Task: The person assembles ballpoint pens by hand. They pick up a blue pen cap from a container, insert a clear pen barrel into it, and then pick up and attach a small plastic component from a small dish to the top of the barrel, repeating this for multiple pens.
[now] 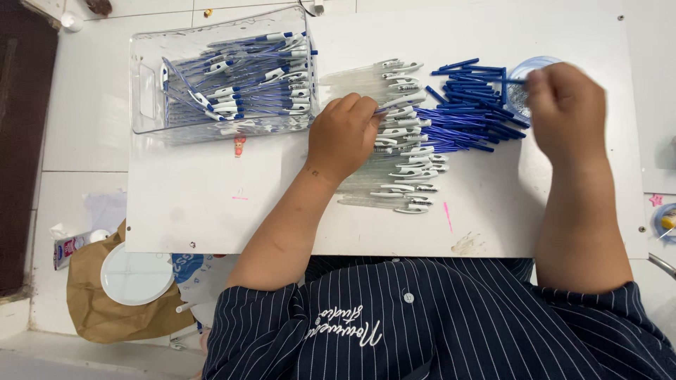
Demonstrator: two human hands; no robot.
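Down on the white surface point(211, 204), the left hand point(343, 137) rests curled over a row of clear pen barrels point(394, 176) with white clips, its fingers pinched around one barrel near the top of the row. The barrels lie side by side, running from just above this hand to below it, and their clip ends point toward the right hand. Between the two hands sits a loose heap of blue refills point(468, 116), fanned out and touching the clip ends of the barrels.

The right hand point(567, 112) is closed into a loose fist at the far side of that heap, pinching the end of a thin blue refill; the motion blur makes the grip hard to read in detail. Just behind its knuckles a round clear dish point(524, 70) peeks out, mostly hidden by the hand.

Beyond the left hand, on its outer side, stands a clear plastic bin point(148, 91) holding assembled blue-and-white pens point(260, 84), stacked in rough layers. Nearer the body, off the surface edge on the left side, a white lid point(137, 274) lies on brown paper point(91, 302). Dark pinstriped sleeves point(422, 331) fill the bottom of the view.
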